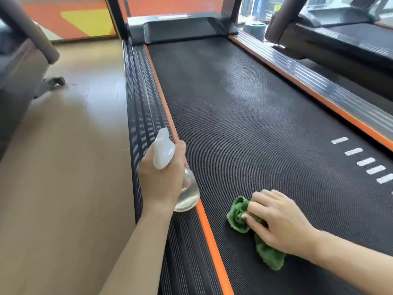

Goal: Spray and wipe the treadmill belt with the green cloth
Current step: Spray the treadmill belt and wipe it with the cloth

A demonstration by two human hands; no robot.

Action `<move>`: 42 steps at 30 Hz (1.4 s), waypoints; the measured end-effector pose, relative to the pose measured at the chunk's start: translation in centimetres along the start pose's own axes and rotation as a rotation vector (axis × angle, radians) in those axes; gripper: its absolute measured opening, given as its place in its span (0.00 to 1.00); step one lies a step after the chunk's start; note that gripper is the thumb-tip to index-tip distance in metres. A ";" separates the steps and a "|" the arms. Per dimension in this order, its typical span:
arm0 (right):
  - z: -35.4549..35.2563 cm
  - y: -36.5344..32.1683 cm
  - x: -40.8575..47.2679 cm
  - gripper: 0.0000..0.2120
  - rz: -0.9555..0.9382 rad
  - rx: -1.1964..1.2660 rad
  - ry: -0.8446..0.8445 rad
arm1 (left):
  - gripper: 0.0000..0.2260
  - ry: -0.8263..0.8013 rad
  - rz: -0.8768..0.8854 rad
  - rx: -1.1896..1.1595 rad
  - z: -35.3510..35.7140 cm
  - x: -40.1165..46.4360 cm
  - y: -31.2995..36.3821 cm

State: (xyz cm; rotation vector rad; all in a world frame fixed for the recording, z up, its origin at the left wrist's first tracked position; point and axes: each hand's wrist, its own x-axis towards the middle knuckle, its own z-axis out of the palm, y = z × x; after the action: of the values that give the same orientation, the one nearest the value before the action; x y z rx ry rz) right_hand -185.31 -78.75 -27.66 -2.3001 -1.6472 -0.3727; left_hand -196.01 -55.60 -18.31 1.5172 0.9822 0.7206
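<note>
The black treadmill belt point(244, 128) runs away from me, with a pale wet patch of spray near its middle. My left hand point(161, 177) grips a clear spray bottle point(187, 194) with a white trigger head, held over the left side rail and pointing up the belt. My right hand point(278, 220) holds the crumpled green cloth point(238, 218) down on the near part of the belt. Part of the cloth sticks out behind my palm.
Ribbed black side rails with orange edges point(161, 96) flank the belt. The motor hood point(182, 28) closes the far end. Wooden floor point(63, 167) lies to the left, with other gym equipment at far left. A second treadmill point(340, 39) stands at right.
</note>
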 end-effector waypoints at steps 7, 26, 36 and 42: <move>8.9 6.7 20.8 0.18 0.282 -0.027 0.038 | 0.12 0.042 0.125 0.056 0.1 1.4 -1.1; 5.2 0.9 12.5 0.14 -0.263 0.066 -0.104 | 0.09 0.010 0.000 -0.039 -0.6 2.5 -1.2; 10.2 3.4 23.8 0.16 0.328 -0.016 -0.086 | 0.09 0.026 0.027 -0.014 -0.5 2.1 -1.3; 4.2 -2.0 8.9 0.16 0.148 0.118 -0.079 | 0.09 0.015 0.019 -0.013 -0.7 2.1 -1.4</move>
State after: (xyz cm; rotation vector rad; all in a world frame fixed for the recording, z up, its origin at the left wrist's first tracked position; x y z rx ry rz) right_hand -184.24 -68.81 -28.05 -2.3565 -1.4799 -0.1500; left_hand -195.88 -53.36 -19.71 1.5136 0.9742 0.7518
